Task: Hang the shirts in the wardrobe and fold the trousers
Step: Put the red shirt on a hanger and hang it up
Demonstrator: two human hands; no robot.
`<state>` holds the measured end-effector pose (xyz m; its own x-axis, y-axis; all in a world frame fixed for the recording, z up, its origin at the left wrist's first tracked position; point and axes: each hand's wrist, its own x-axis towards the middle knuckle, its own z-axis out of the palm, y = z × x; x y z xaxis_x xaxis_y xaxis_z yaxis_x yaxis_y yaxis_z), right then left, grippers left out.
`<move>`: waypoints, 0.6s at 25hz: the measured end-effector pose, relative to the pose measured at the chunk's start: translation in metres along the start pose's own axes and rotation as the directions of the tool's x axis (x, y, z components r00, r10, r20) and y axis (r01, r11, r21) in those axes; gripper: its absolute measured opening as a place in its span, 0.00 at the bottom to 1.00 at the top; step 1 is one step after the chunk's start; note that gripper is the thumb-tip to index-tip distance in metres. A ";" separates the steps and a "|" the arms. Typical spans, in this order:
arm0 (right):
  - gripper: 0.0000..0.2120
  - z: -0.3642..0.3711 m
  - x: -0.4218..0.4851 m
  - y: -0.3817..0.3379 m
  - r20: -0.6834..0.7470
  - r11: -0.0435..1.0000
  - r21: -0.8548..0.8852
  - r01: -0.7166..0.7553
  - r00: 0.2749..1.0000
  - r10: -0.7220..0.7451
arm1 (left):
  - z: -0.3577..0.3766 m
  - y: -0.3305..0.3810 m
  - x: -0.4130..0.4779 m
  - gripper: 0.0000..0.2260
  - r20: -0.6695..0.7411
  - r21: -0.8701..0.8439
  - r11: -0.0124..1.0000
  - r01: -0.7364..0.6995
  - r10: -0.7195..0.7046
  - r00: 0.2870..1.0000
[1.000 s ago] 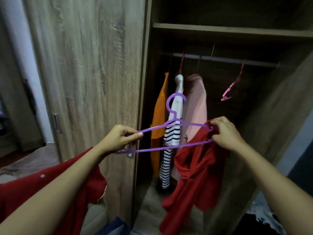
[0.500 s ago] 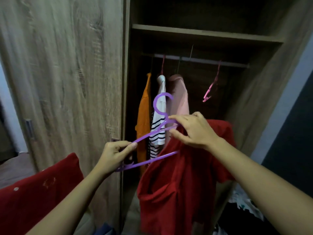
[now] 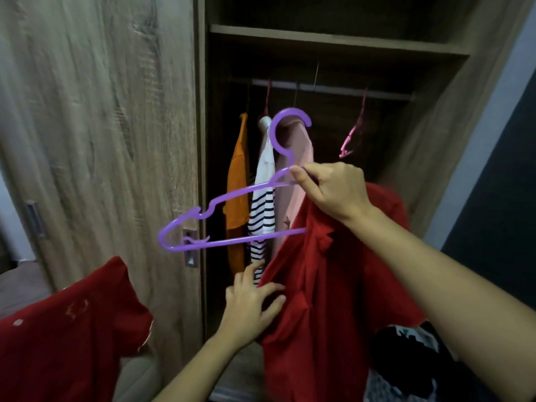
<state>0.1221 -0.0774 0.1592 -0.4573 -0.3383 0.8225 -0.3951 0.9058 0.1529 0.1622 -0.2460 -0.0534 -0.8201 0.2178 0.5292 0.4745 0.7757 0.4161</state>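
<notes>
- Red garment, lower left of the frame: bunched cloth with small pale marks, lying over the near arm.
- Wardrobe door, left half of the frame: pale wood grain. A metal handle plate is set at its right edge.
- Purple hanger, centre: plastic, tilted with its left end low and its hook up. It is held in front of the open wardrobe and is not on the rail. The left end is bare and the right end is inside the red shirt.
- Left hand, lower centre: fingers spread and nearly straight, the tips touching the left edge of the red shirt and gripping nothing.
- Orange garment, centre: hangs from the rail, furthest left of those inside.
- Striped shirt, centre: white top, black-and-white bands below, just beside the orange one.
- Pink shirt, centre: hangs behind the purple hook.
- Red shirt, centre right: drapes down from the hanger's right side, below the right hand.
- Right hand, centre right: thumb and curled fingers pinch the hanger just under its hook.
- Rail, upper centre: runs under a wooden shelf.
- Pink hanger, upper right: hangs from the rail, unloaded.
- Black-and-white cloth, lower right: heaped, pattern unclear.
</notes>
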 end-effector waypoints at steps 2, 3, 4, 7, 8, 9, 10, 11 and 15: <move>0.30 -0.006 0.000 0.005 -0.008 0.999 -0.030 0.012 1.000 -0.012 | 0.008 -0.017 0.006 0.24 0.261 -0.237 0.959 0.154 -0.090 0.961; 0.30 -0.009 -0.002 0.012 -0.008 0.999 -0.049 0.012 1.000 -0.013 | 0.004 -0.029 0.010 0.29 0.331 -0.310 0.926 0.215 -0.107 0.937; 0.29 -0.010 -0.007 0.020 -0.006 0.998 -0.062 0.019 1.000 -0.019 | -0.005 -0.041 0.015 0.32 0.370 -0.347 0.894 0.282 -0.146 0.918; 0.28 -0.005 -0.032 0.043 0.054 0.985 -0.138 0.101 0.994 -0.095 | -0.037 -0.073 0.027 0.34 0.410 -0.416 0.820 0.393 -0.216 0.886; 0.29 -0.001 -0.040 0.047 0.083 0.981 -0.149 0.124 0.990 -0.113 | -0.050 -0.076 0.031 0.35 0.439 -0.372 0.836 0.403 -0.224 0.870; 0.30 0.005 -0.049 0.049 0.107 0.979 -0.153 0.132 0.987 -0.116 | -0.060 -0.078 0.037 0.35 0.464 -0.309 0.869 0.386 -0.217 0.859; 0.30 0.012 -0.057 0.048 0.122 0.978 -0.161 0.129 0.986 -0.110 | -0.070 -0.074 0.044 0.33 0.473 -0.228 0.901 0.370 -0.230 0.851; 0.30 0.019 -0.064 0.042 0.139 0.980 -0.167 0.112 0.986 -0.089 | -0.078 -0.061 0.051 0.30 0.442 -0.131 0.921 0.366 -0.276 0.853; 0.28 0.038 -0.067 -0.005 0.189 0.985 -0.158 -0.073 0.977 0.103 | -0.093 0.033 0.057 0.22 0.111 0.222 0.938 0.266 -0.295 0.949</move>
<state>0.1245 -0.0688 0.0825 -0.6380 -0.2852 0.7153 -0.2293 0.9571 0.1771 0.1611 -0.2634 0.0589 -0.9538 0.0438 0.2971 0.1564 0.9170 0.3669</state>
